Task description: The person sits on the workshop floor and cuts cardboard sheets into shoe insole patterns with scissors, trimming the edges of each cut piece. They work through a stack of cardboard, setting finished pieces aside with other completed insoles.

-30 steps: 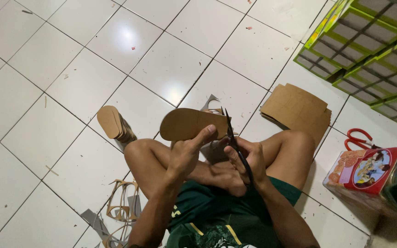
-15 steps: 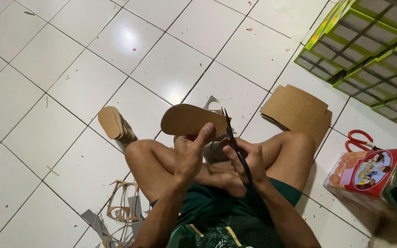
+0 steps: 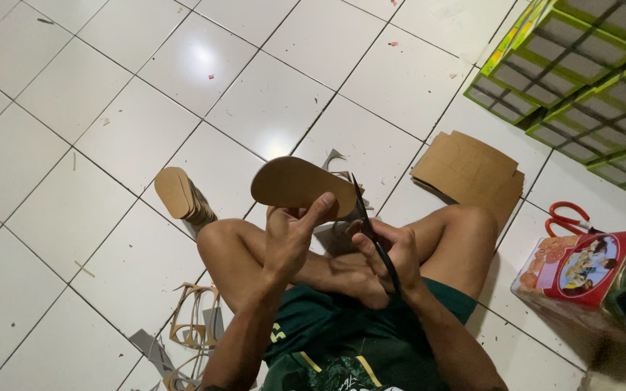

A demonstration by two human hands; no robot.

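Two bare hands work over the lap of a person sitting cross-legged on a white tiled floor [image 3: 59, 181], seen from above.

Nearest the camera, the right hand [image 3: 393, 253] is closed around the handles of dark scissors [image 3: 371, 232], whose blades point up and away toward the edge of a tan sole-shaped cardboard piece [image 3: 298, 185]. The left hand [image 3: 291, 239] pinches that piece at its near end, thumb on top and fingers underneath, holding it flat and raised above the knees. The blades meet the cardboard at its right-hand edge, just beside the left thumb; whether they are parted or shut cannot be made out.

Judging by this, the step in hand is trimming the outline of the sole shape. The next move would call for turning the piece with the left hand so the uncut edge feeds into the blades, while keeping the thumb out of their path.

Down by the left knee lie curled cardboard offcuts [image 3: 190, 333] and grey scraps. A little farther out, left of the knee, a stack of finished sole shapes [image 3: 182, 195] rests on the tiles. Beyond the right knee lies a pile of flat brown cardboard sheets [image 3: 472, 174]. To the right sit red-handled scissors [image 3: 566, 217] and a red printed box [image 3: 581, 268]. Farthest, at top right, are green-edged trays [image 3: 581, 72] with grey compartments.
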